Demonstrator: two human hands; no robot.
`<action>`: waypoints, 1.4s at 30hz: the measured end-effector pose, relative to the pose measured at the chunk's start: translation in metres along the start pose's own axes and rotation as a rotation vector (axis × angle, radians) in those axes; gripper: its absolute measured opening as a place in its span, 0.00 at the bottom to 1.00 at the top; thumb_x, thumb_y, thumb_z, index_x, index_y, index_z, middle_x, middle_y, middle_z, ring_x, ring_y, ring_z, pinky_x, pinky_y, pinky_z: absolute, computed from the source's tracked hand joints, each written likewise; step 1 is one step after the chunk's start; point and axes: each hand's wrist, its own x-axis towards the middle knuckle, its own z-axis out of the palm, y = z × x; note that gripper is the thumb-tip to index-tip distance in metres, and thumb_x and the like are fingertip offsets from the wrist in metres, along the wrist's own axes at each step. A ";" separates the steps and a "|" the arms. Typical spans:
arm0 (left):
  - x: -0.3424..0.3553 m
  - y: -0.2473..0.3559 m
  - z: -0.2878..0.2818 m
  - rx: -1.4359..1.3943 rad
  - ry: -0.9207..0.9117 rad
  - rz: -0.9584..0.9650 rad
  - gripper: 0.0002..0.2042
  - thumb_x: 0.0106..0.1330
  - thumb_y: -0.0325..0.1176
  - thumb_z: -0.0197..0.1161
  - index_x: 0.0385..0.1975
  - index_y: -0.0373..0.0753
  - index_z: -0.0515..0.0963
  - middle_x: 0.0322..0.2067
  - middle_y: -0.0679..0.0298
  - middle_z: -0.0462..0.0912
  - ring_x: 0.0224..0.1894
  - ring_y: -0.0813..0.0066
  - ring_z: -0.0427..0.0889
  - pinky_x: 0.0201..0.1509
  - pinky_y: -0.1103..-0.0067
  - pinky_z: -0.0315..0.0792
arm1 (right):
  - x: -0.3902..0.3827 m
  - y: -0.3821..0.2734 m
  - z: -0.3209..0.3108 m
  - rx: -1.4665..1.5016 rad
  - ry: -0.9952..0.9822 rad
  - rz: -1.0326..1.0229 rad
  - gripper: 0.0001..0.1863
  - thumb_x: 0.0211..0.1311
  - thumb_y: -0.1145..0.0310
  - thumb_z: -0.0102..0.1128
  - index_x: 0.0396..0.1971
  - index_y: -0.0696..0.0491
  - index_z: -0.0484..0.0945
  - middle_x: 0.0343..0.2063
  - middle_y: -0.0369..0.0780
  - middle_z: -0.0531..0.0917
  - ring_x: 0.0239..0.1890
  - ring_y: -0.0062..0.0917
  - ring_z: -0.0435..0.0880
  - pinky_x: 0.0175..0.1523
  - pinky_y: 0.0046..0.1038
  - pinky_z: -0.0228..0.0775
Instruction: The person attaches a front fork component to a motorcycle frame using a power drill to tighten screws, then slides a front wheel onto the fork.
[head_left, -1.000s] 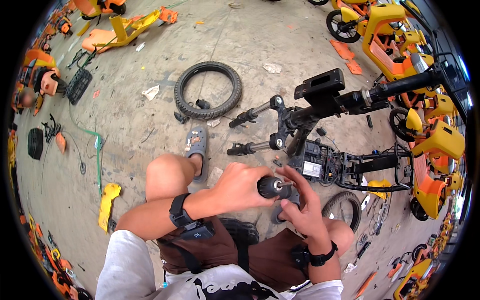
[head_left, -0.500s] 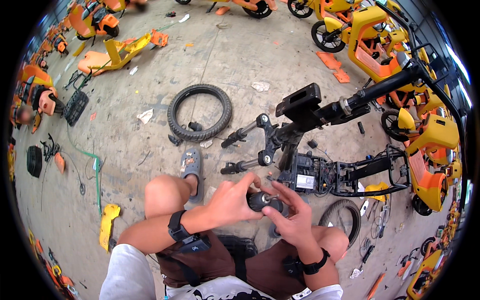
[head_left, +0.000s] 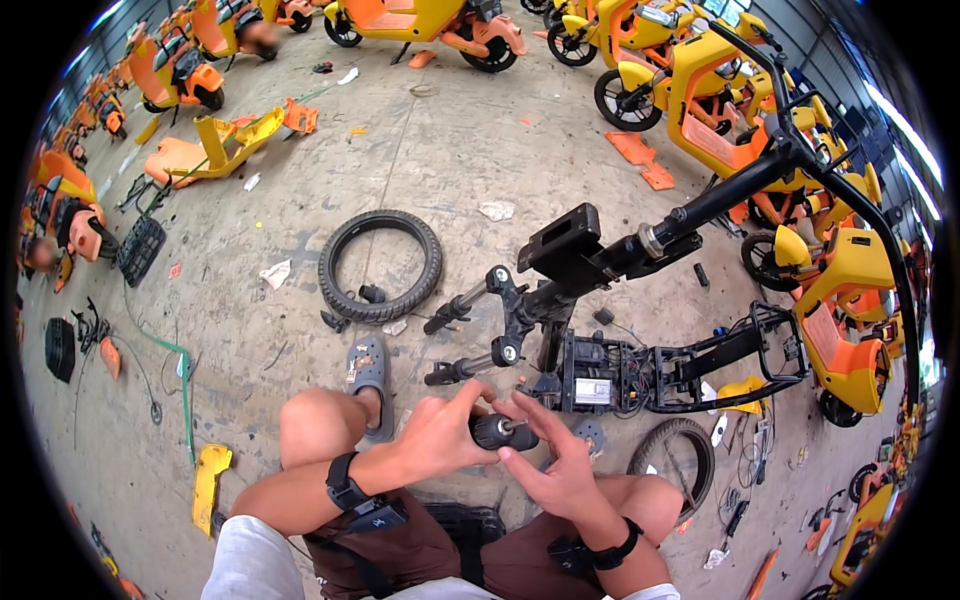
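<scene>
In front of my knees, my left hand [head_left: 437, 435] is closed round a dark power drill [head_left: 487, 432], whose chuck faces up toward me. A short metal bit [head_left: 509, 426] sticks out of the chuck. My right hand [head_left: 556, 468] is at the drill's other side, thumb and fingers stretched out and apart around the bit. Whether its fingertips touch the chuck is hard to tell. Just beyond my hands lies a stripped black scooter frame [head_left: 690, 365] with its fork [head_left: 506, 310] pointing left.
A loose tyre [head_left: 430, 285] lies ahead, and another tyre [head_left: 705, 455] rests right of my knee. Yellow and orange scooters [head_left: 700, 130] stand along the right and far side. A yellow panel [head_left: 210, 487], cables and scraps are scattered on the concrete floor [head_left: 300, 190].
The view has shifted slightly, so the frame and tyres sit lower and further left. My hands keep nearly the same hold around the drill.
</scene>
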 end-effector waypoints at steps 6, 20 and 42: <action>0.000 0.003 0.000 -0.004 -0.026 -0.012 0.35 0.43 0.43 0.77 0.52 0.42 0.66 0.32 0.49 0.85 0.33 0.45 0.84 0.36 0.63 0.79 | 0.007 -0.006 -0.005 -0.397 0.037 -0.239 0.34 0.53 0.74 0.68 0.61 0.58 0.67 0.52 0.44 0.79 0.56 0.34 0.77 0.63 0.33 0.65; -0.003 0.001 -0.002 0.003 -0.035 0.013 0.45 0.44 0.41 0.77 0.64 0.47 0.59 0.32 0.51 0.86 0.31 0.47 0.84 0.34 0.62 0.80 | 0.003 -0.003 -0.001 -0.318 0.046 -0.152 0.34 0.51 0.70 0.71 0.59 0.58 0.69 0.50 0.44 0.81 0.58 0.36 0.75 0.63 0.34 0.64; -0.004 0.000 -0.006 0.012 0.027 0.069 0.45 0.45 0.41 0.78 0.66 0.47 0.61 0.31 0.51 0.86 0.30 0.48 0.84 0.33 0.69 0.80 | -0.002 0.010 0.001 -0.386 0.049 -0.023 0.35 0.53 0.73 0.70 0.61 0.59 0.64 0.54 0.48 0.78 0.60 0.33 0.76 0.65 0.33 0.64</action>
